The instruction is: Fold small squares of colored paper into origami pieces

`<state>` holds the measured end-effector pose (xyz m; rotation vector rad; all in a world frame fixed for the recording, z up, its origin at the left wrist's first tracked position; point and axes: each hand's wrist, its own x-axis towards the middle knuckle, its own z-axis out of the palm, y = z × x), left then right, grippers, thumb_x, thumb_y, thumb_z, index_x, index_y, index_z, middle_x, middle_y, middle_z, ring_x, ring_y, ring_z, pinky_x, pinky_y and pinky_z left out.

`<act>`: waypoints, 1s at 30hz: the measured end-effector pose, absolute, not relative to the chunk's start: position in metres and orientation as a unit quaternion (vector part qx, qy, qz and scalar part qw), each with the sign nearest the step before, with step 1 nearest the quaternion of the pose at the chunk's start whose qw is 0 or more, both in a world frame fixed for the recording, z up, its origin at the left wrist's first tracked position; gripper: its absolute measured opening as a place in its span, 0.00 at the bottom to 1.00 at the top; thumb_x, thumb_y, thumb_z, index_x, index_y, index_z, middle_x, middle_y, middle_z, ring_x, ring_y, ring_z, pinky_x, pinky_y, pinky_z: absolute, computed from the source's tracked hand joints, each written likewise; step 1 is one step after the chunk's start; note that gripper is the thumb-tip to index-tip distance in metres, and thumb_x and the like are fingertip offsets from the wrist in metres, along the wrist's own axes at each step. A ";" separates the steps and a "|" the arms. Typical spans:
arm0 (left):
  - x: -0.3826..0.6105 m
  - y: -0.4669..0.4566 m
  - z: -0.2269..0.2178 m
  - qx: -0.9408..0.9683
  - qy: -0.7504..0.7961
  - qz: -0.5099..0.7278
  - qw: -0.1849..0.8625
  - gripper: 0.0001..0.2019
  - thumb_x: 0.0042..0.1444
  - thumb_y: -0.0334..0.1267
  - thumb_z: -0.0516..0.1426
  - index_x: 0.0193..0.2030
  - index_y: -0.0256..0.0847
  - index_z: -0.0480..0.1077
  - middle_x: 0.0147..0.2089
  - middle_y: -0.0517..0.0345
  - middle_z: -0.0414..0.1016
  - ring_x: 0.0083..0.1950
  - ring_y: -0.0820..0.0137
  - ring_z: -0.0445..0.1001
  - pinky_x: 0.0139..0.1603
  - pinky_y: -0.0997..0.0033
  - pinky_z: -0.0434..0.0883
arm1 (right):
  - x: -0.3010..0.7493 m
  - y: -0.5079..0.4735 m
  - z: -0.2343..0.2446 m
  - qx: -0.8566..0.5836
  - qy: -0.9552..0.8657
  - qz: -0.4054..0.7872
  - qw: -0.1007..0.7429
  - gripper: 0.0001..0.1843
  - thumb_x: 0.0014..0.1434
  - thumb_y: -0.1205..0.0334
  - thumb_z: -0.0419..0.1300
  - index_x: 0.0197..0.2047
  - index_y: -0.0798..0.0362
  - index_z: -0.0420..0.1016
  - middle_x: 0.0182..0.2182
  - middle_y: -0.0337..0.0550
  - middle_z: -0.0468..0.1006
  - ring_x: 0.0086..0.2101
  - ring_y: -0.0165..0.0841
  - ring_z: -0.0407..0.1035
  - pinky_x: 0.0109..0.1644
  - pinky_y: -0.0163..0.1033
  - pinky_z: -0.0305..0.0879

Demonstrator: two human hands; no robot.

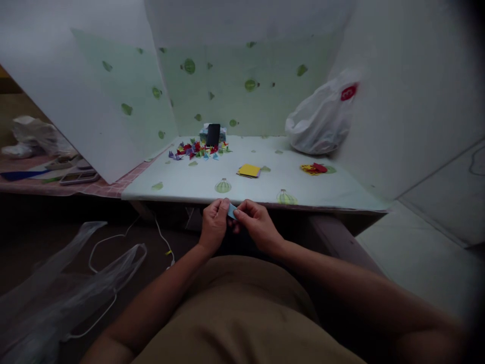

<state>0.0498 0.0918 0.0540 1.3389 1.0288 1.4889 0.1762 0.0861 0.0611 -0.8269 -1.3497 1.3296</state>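
Note:
A small piece of light blue paper [231, 211] is pinched between my two hands, just in front of the table's near edge. My left hand [214, 222] grips its left side, thumb on top. From the right, my right hand [258, 222] holds the other side between thumb and forefinger. The paper looks folded, but its exact shape is partly hidden by my fingers. Beyond my hands, a stack of square paper [249, 170] with a yellow sheet on top lies on the table. Farther back to the left sits a heap of small colourful folded paper pieces [195, 148].
A black phone [213, 135] leans on a tissue box [223, 132] behind the heap. Red and yellow paper pieces [313, 169] lie right, near a white plastic bag [320, 119]. Pale panels flank the table [182, 187]. Clear plastic [71, 288] and a white cable [91, 258] are lower left.

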 end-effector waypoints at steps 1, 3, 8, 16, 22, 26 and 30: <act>0.050 0.093 0.054 0.532 0.417 0.599 0.430 0.20 0.61 0.49 0.55 0.23 0.39 0.63 0.16 0.66 0.63 0.17 0.78 0.62 0.20 0.77 0.60 | 0.177 0.086 0.061 -0.342 -0.560 0.557 0.509 0.14 0.56 0.54 0.63 0.29 0.53 0.64 0.24 0.36 0.74 0.21 0.26 0.66 0.27 0.34 0.63; 0.050 0.097 0.052 0.509 0.416 0.608 0.446 0.20 0.61 0.51 0.55 0.25 0.38 0.66 0.16 0.65 0.64 0.17 0.78 0.62 0.20 0.77 0.60 | 0.179 0.087 0.061 -0.353 -0.575 0.542 0.501 0.13 0.57 0.54 0.61 0.29 0.53 0.64 0.23 0.37 0.74 0.21 0.27 0.67 0.27 0.34 0.63; 0.048 0.091 0.051 0.456 0.409 0.621 0.488 0.16 0.56 0.49 0.60 0.39 0.36 0.74 0.31 0.59 0.75 0.27 0.76 0.71 0.30 0.76 0.70 | 0.189 0.092 0.063 -0.454 -0.702 0.233 0.498 0.10 0.60 0.61 0.56 0.27 0.51 0.63 0.22 0.38 0.69 0.23 0.30 0.63 0.29 0.36 0.59; 0.053 0.070 0.048 0.517 0.387 0.591 0.483 0.13 0.58 0.44 0.59 0.42 0.36 0.78 0.38 0.56 0.79 0.41 0.68 0.75 0.45 0.71 0.71 | 0.193 0.090 0.052 -0.325 -0.849 -0.063 0.411 0.12 0.66 0.68 0.48 0.31 0.53 0.68 0.29 0.46 0.71 0.30 0.33 0.64 0.34 0.37 0.62; 0.041 0.072 0.042 0.515 0.417 0.578 0.476 0.13 0.57 0.44 0.59 0.38 0.36 0.77 0.31 0.58 0.77 0.31 0.71 0.71 0.35 0.74 0.69 | 0.194 0.087 0.060 -0.345 -0.799 0.134 0.474 0.03 0.63 0.67 0.55 0.38 0.54 0.70 0.32 0.44 0.72 0.33 0.32 0.67 0.38 0.37 0.65; 0.039 0.069 0.044 0.530 0.432 0.563 0.464 0.10 0.56 0.42 0.61 0.36 0.36 0.76 0.27 0.60 0.74 0.29 0.74 0.70 0.33 0.76 0.67 | 0.195 0.090 0.060 -0.395 -0.732 0.321 0.453 0.05 0.59 0.62 0.60 0.34 0.54 0.70 0.26 0.39 0.72 0.27 0.30 0.66 0.32 0.35 0.62; 0.040 0.068 0.042 0.503 0.399 0.589 0.491 0.15 0.52 0.40 0.64 0.45 0.38 0.70 0.31 0.61 0.75 0.29 0.74 0.72 0.34 0.75 0.69 | 0.193 0.091 0.056 -0.383 -0.681 0.437 0.445 0.06 0.58 0.60 0.60 0.34 0.54 0.69 0.24 0.36 0.71 0.24 0.28 0.65 0.27 0.34 0.61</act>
